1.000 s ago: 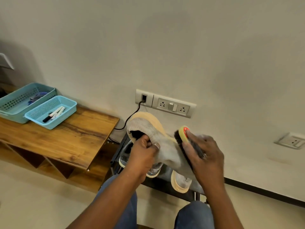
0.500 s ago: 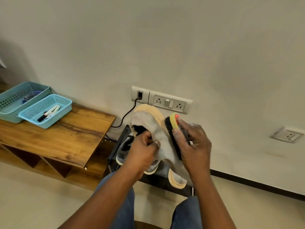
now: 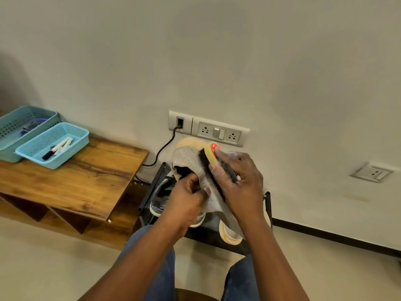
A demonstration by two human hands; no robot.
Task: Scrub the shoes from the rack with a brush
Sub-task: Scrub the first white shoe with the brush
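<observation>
A grey knit shoe (image 3: 191,157) with a tan sole is held up in front of the wall. My left hand (image 3: 186,200) grips its collar, with the thumb on the knit fabric. My right hand (image 3: 236,183) holds a yellow brush (image 3: 211,154) with black bristles and a red spot, the bristles pressed flat against the shoe's side. Below stands a black shoe rack (image 3: 149,192) with a dark grey sneaker (image 3: 161,198) and another tan-soled shoe (image 3: 230,235) on it, both partly hidden by my arms.
A low wooden bench (image 3: 82,179) stands to the left, carrying two blue baskets (image 3: 54,144), one with markers. A socket panel (image 3: 208,131) with a black cable sits on the wall behind the shoe. A second socket (image 3: 372,172) is at the right.
My right hand has slid the brush up along the shoe toward its heel end. My left hand has kept its grip on the collar.
</observation>
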